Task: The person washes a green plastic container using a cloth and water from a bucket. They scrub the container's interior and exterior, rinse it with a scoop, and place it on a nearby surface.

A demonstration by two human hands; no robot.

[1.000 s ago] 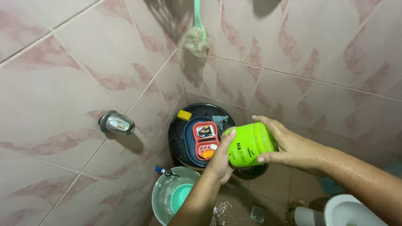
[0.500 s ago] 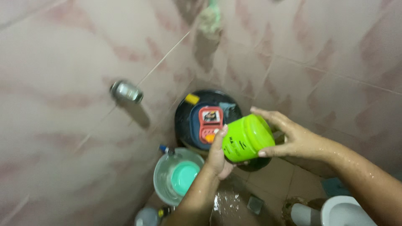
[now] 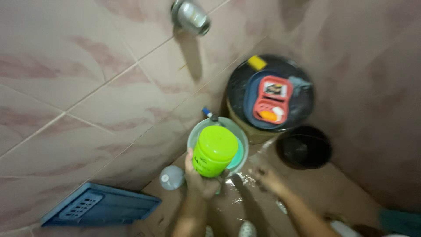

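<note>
My left hand grips a bright green round jar from below and holds it upright over a pale bucket that has a teal scoop inside. My right hand is off the jar, blurred, low over the wet floor to the right, holding nothing; whether its fingers are apart is unclear. Behind stands a dark round drum lid carrying a blue tray, a red soap dish and a yellow block.
A metal tap sticks out of the pink tiled wall at the top. A small black bucket stands right of the pale bucket. A blue slotted crate leans at the lower left, with a pale bottle beside it.
My right hand has let go of the green jar and dropped toward the floor. My left hand has carried the jar down over the pale bucket. The view has swung down and left.
</note>
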